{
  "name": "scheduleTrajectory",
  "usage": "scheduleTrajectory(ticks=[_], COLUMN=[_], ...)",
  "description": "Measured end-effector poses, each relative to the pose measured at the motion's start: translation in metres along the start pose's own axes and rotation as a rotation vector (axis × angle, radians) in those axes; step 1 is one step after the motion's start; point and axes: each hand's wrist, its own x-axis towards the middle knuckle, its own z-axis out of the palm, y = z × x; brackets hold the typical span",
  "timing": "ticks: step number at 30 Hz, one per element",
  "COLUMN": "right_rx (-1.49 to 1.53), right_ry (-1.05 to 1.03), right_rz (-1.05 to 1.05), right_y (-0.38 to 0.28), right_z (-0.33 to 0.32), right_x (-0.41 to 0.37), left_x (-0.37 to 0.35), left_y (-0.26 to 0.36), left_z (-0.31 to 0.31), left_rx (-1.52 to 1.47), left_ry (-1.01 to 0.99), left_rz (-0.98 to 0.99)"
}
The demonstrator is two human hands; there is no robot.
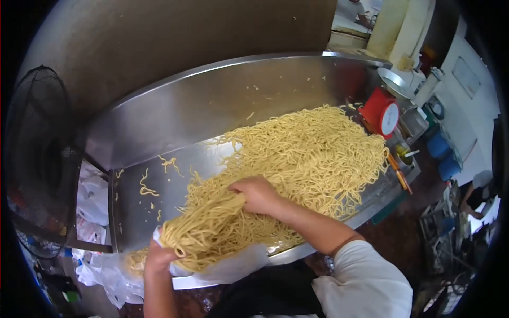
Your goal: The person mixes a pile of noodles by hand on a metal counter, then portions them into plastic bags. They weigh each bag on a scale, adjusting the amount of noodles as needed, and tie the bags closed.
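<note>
A large heap of yellow noodles point(307, 153) lies in a metal tray-like table point(148, 185). My left hand point(161, 257) is closed at the near left, gripping one end of a thick bundle of noodles point(204, 228). A thin clear plastic bag point(236, 265) lies beneath that bundle along the table's near edge, and a bit of white plastic shows by my left fingers. Farther right, my right hand point(257, 195) is curled over the other end of the bundle, its fingertips partly hidden in the noodles.
A black-framed fan point(40, 159) stands at the left. Plastic bags point(108, 278) hang at the lower left. A red scale point(380, 114) with a metal pan sits at the table's right end, near a container point(404, 155). Another person point(477, 193) is at the far right.
</note>
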Motion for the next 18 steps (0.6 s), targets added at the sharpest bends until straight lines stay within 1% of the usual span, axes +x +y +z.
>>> scheduleTrajectory(ticks=[1, 3, 4, 6, 7, 9, 10, 11, 12, 14, 15, 16, 17, 18], right_rx=[-0.001, -0.015, -0.012, -0.070, -0.071, -0.133, -0.135, -0.173, -0.212, -0.308, -0.314, -0.224, -0.132, -0.135], right_ry=[0.000, 0.028, 0.036, 0.166, 0.171, 0.380, 0.387, 0.377, 0.366, 0.235, 0.237, 0.245, 0.255, 0.257], right_rz=[0.010, -0.013, -0.004, -0.083, -0.077, -0.213, -0.208, -0.153, -0.098, 0.194, 0.196, 0.266, 0.337, 0.337], right_y=[-0.002, -0.005, -0.010, -0.023, -0.022, -0.011, -0.001, 0.012, 0.027, 0.057, 0.066, 0.074, 0.078, 0.068], right_z=[0.005, 0.012, 0.013, 0.008, 0.009, 0.013, 0.012, 0.008, 0.005, -0.005, -0.010, -0.013, -0.016, -0.022], right_x=[0.007, 0.028, 0.037, 0.049, 0.052, 0.056, 0.055, 0.050, 0.044, 0.026, 0.018, 0.010, 0.007, 0.011], left_x=[-0.005, -0.016, -0.020, -0.025, -0.028, -0.036, -0.039, -0.042, -0.044, -0.054, -0.058, -0.061, -0.061, -0.060], left_y=[-0.005, -0.015, -0.021, -0.029, -0.029, -0.032, -0.035, -0.032, -0.034, -0.043, -0.046, -0.052, -0.062, -0.072], left_z=[-0.007, -0.024, -0.032, -0.042, -0.042, -0.059, -0.067, -0.063, -0.063, -0.066, -0.064, -0.067, -0.074, -0.082], left_rx=[-0.004, 0.036, 0.042, 0.043, 0.036, 0.020, 0.003, -0.067, -0.066, -0.094, -0.118, -0.121, -0.078, -0.035], left_ry=[-0.007, 0.161, 0.150, 0.340, 0.376, 0.373, 0.376, 0.370, 0.360, 0.363, 0.393, 0.390, 0.399, 0.410], left_rz=[-0.007, -0.036, -0.041, -0.020, -0.009, -0.003, 0.002, -0.012, -0.014, 0.017, -0.022, -0.021, -0.044, -0.066])
